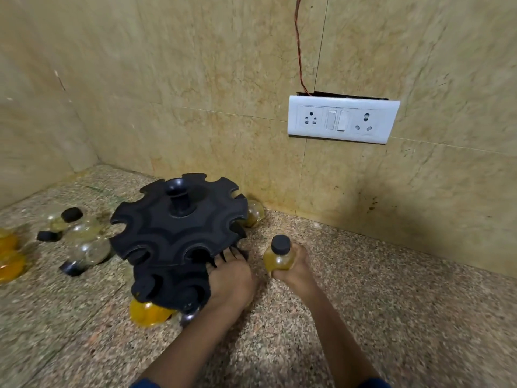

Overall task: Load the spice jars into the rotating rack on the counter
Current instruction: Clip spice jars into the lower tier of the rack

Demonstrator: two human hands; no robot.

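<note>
R hand (pixel 292 271) is curled tight round a small jar (pixel 279 260) w/ yellowish contents & black cap, held upright, cap up; low over or on the counter (pixel 391 317), can't tell which. That jar sits just right of the rack (pixel 179 228), near it but apart. L hand (pixel 230 281) lies palm-down against the rack's right-front side, fingers stretched & spread, tips tucked under the rim of the top tier; it holds nothing. Rack is black, 2 tiers: top tier a notched disc w/ a central knob (pixel 177 197), its visible slots empty; lower tier pokes out toward the cam. A yellow-filled jar (pixel 151 313) hangs at the lower tier's front edge, w/ another darker, blurred one beside it. Behind the rack's right side, by the wall, a pale jar (pixel 255 212) shows; in a slot or not, can't tell. Left of the rack, a cluster of clear jars (pixel 81 239) w/ black caps lies on its sides on the counter, well apart from both hands; further left, at frame edge, orange-yellow jars (pixel 8 256). Beige tiled wall (pixel 195 79) behind carries a white switch panel (pixel 342 119), 2 sockets & 2 switches, w/ a twisted red wire (pixel 298 51) running up from its top. Blue sleeves (pixel 145 384) at bottom edge.
</note>
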